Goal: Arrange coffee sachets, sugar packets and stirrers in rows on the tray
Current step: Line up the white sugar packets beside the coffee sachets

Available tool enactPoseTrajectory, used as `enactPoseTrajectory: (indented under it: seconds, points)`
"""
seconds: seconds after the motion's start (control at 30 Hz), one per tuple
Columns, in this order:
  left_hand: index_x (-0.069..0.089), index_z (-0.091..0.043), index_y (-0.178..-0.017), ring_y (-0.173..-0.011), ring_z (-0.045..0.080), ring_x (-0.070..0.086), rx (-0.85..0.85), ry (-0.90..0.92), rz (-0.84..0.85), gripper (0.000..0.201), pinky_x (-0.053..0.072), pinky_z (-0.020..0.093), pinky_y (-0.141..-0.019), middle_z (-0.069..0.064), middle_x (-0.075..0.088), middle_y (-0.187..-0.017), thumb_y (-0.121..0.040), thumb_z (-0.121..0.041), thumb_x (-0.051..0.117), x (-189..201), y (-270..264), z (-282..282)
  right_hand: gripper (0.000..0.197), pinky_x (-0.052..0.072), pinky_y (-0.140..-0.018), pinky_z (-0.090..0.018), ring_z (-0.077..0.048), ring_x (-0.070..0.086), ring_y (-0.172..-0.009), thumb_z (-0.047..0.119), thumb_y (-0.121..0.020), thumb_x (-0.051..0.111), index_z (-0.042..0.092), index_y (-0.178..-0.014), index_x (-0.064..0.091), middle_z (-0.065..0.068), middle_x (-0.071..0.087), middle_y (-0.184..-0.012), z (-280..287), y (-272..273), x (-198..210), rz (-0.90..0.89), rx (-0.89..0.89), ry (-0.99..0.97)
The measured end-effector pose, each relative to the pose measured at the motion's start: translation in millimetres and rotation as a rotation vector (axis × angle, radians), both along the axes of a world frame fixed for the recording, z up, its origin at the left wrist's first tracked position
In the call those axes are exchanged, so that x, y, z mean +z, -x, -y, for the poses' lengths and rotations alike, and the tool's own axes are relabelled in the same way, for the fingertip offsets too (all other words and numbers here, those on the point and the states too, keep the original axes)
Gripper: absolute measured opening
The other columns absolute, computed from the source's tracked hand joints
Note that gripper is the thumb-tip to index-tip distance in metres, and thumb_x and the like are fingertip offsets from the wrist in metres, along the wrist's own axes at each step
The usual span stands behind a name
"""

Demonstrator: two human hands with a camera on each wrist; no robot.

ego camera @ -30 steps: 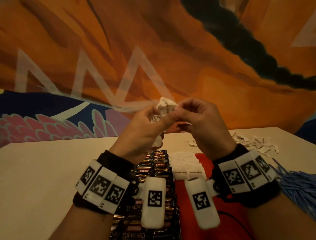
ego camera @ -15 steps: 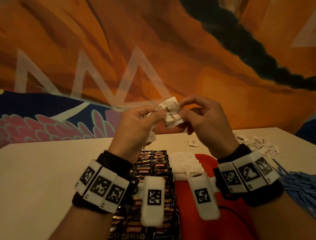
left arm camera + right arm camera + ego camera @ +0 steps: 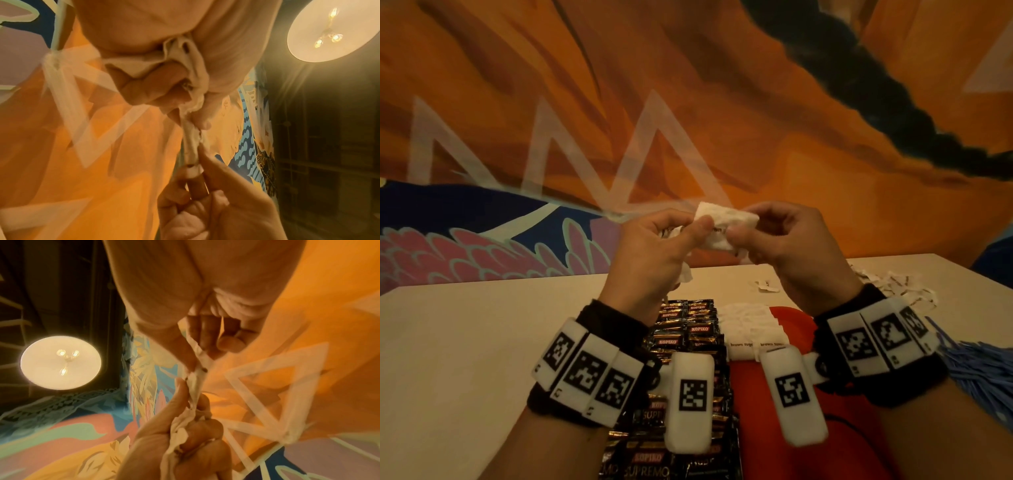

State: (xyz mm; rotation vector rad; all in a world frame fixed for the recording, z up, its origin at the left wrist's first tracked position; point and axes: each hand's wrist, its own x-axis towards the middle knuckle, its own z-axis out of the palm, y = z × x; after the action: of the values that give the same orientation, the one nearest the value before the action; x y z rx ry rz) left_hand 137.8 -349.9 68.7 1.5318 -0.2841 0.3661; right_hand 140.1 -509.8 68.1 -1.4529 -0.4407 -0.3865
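Observation:
Both hands are raised above the table, and a white sugar packet is stretched level between them. My left hand pinches its left end and keeps a bunch of further sugar packets curled in the palm. My right hand pinches the right end between thumb and forefinger, as the pinched packet shows in the right wrist view. Below lies a red tray with rows of dark coffee sachets on its left and a row of white sugar packets beside them. My wrists hide the tray's near part.
Blue stirrers lie in a heap on the beige table at the right edge. Loose sugar packets are scattered at the far right, with a single one behind the tray. A painted wall rises behind the table.
The packet has gone from crumpled and tilted at my fingertips to spread flat and level between both hands. The hands have stayed raised in about the same spot.

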Motion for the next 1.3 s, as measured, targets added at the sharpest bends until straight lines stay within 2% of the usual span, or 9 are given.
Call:
enactPoseTrajectory:
  seconds: [0.17, 0.23, 0.3, 0.43, 0.63, 0.73, 0.9, 1.17, 1.3]
  points:
    - [0.073, -0.023, -0.087, -0.059, 0.009, 0.053, 0.060, 0.072, 0.029, 0.011, 0.037, 0.024, -0.040, 0.005, 0.073, -0.102, -0.083, -0.034, 0.071, 1, -2, -1, 0.016, 0.046, -0.053, -0.024, -0.009, 0.056, -0.056, 0.022, -0.079, 0.076, 0.011, -0.089, 0.071, -0.002, 0.070, -0.072, 4, -6, 0, 0.038, -0.196, -0.170]
    - [0.075, -0.026, -0.083, -0.078, 0.018, 0.064, 0.065, 0.082, 0.038, 0.013, 0.048, 0.030, -0.051, 0.004, 0.073, -0.102, -0.078, -0.038, 0.072, 1, -3, 1, 0.035, 0.048, -0.059, -0.029, -0.013, 0.065, -0.067, 0.036, -0.067, 0.077, 0.014, -0.093, 0.069, -0.004, 0.074, -0.082, 4, -7, -1, -0.020, -0.118, -0.108]
    - [0.076, -0.028, -0.080, -0.091, 0.025, 0.067, 0.050, 0.083, 0.042, 0.014, 0.052, 0.035, -0.063, 0.001, 0.074, -0.099, -0.073, -0.039, 0.072, 0, -2, 2, 0.045, 0.049, -0.060, -0.030, -0.015, 0.067, -0.070, 0.032, -0.061, 0.078, 0.008, -0.099, 0.069, -0.009, 0.074, -0.087, 1, -7, -3, -0.045, -0.026, -0.033]
    - [0.075, -0.029, -0.087, -0.066, 0.006, 0.056, 0.056, 0.055, 0.061, 0.005, 0.040, 0.017, -0.045, -0.003, 0.071, -0.091, -0.087, -0.029, 0.070, -1, -3, 1, 0.039, 0.048, -0.054, -0.025, -0.015, 0.064, -0.061, 0.016, -0.065, 0.079, -0.004, -0.098, 0.070, -0.013, 0.072, -0.076, 1, -10, -5, -0.016, -0.028, 0.000]
    - [0.073, -0.028, -0.081, -0.072, 0.009, 0.057, 0.181, 0.037, 0.112, 0.012, 0.046, 0.030, -0.064, -0.013, 0.067, -0.070, -0.088, -0.036, 0.069, 5, -5, -9, 0.044, 0.049, -0.056, -0.026, -0.017, 0.065, -0.067, 0.023, -0.064, 0.079, -0.004, -0.097, 0.068, -0.013, 0.072, -0.078, 26, -13, -11, -0.227, 0.028, 0.267]
    - [0.073, -0.028, -0.083, -0.059, 0.006, 0.049, 0.174, 0.090, 0.078, 0.011, 0.041, 0.022, -0.047, -0.008, 0.061, -0.073, -0.090, -0.036, 0.068, 10, -3, -15, 0.021, 0.052, -0.059, -0.030, -0.018, 0.067, -0.068, 0.012, -0.078, 0.080, 0.004, -0.091, 0.065, -0.010, 0.074, -0.076, 34, -30, -33, -0.405, -0.033, 0.553]
    - [0.071, -0.024, -0.087, -0.059, 0.007, 0.047, 0.170, 0.102, 0.079, 0.012, 0.036, 0.020, -0.041, -0.007, 0.057, -0.075, -0.092, -0.034, 0.067, 15, 0, -20, 0.018, 0.057, -0.066, -0.031, -0.017, 0.068, -0.066, 0.012, -0.082, 0.079, 0.002, -0.088, 0.066, -0.012, 0.072, -0.077, 43, -43, -70, -0.651, -0.098, 0.806]
    - [0.070, -0.020, -0.085, -0.045, 0.004, 0.041, 0.123, 0.115, 0.114, 0.015, 0.033, 0.020, -0.038, -0.008, 0.053, -0.066, -0.095, -0.031, 0.064, 17, 2, -23, 0.014, 0.058, -0.076, -0.036, -0.020, 0.068, -0.072, 0.014, -0.082, 0.078, 0.005, -0.085, 0.068, -0.012, 0.074, -0.081, 29, -41, -82, -0.707, -0.142, 0.917]
    - [0.070, -0.022, -0.084, -0.048, 0.006, 0.042, 0.123, 0.113, 0.105, 0.015, 0.034, 0.020, -0.039, -0.008, 0.054, -0.067, -0.095, -0.031, 0.065, 17, 3, -23, 0.020, 0.051, -0.069, -0.029, -0.019, 0.064, -0.080, 0.028, -0.082, 0.079, 0.015, -0.086, 0.065, -0.004, 0.070, -0.087, 20, -40, -83, -0.636, -0.198, 1.148]
